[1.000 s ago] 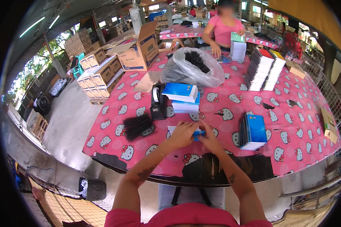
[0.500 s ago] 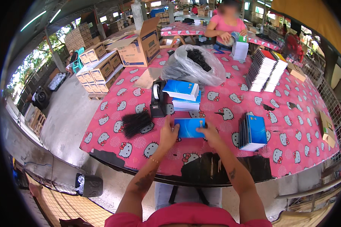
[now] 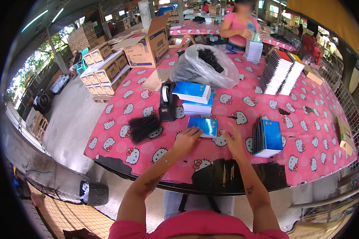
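Observation:
A small blue-covered notebook (image 3: pixel 205 126) lies in front of me on the table. My left hand (image 3: pixel 188 139) grips its near left corner, fingers over the cover. To the right of it, my right hand (image 3: pixel 235 142) is raised a little with fingers apart, holding nothing. Just behind are stacked blue-covered pads (image 3: pixel 197 107), the upper ones set askew. A black tape dispenser (image 3: pixel 168 104) with a pale roll stands at their left. Black spiral binding coils (image 3: pixel 143 129) lie in a bundle at the left. Spiral-bound blue notebooks (image 3: pixel 271 137) form a stack on the right.
The table (image 3: pixel 171 157) has a pink cartoon-print cover, torn at its near edge. A clear plastic bag (image 3: pixel 227 77) of black coils, an open carton (image 3: pixel 147 49) and tall notebook stacks (image 3: pixel 275 73) stand farther back. Across the table, a person in pink (image 3: pixel 241 30) handles pads.
My right hand has let go of the notebook and moved right, its fingers opening. The notebook has shifted slightly right and away, and my left hand has moved onto its near left corner.

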{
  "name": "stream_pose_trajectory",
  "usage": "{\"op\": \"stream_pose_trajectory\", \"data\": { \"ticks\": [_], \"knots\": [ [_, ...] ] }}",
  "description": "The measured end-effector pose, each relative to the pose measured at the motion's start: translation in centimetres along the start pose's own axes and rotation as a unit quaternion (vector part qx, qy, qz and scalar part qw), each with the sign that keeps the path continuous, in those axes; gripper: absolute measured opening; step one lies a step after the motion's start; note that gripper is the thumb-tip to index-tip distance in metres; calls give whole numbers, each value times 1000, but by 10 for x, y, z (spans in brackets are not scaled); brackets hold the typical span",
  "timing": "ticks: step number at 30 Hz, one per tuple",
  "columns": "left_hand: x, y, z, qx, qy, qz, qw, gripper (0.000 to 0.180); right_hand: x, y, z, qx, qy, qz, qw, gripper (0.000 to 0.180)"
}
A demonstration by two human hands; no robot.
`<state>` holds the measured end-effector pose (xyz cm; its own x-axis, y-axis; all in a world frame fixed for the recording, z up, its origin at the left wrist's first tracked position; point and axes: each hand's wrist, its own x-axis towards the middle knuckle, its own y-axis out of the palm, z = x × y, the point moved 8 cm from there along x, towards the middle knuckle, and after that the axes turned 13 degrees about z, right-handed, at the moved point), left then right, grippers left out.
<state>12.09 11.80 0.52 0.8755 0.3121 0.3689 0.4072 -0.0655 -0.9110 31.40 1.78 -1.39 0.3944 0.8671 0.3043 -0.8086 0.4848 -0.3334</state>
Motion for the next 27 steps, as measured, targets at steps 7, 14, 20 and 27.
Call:
{"op": "stream_pose_trajectory", "data": {
  "ticks": [7, 14, 20, 27],
  "knots": [
    [12, -50, -18, -36, -12, -31, 999, 31, -33, -6, 37, -40, -44, 65, 996, 55],
    [-14, -49, -83, -7, 26, -68, 997, 43, -56, 28, 11, 91, -28, 150, 984, 54],
    [-35, -10, -57, -270, -96, -75, 955, 55, -61, 37, 10, 135, 19, 103, 985, 38],
    [-46, -35, -45, -209, -68, -13, 976, 57, -65, 27, 4, 141, 69, 163, 974, 27]
  ]
}}
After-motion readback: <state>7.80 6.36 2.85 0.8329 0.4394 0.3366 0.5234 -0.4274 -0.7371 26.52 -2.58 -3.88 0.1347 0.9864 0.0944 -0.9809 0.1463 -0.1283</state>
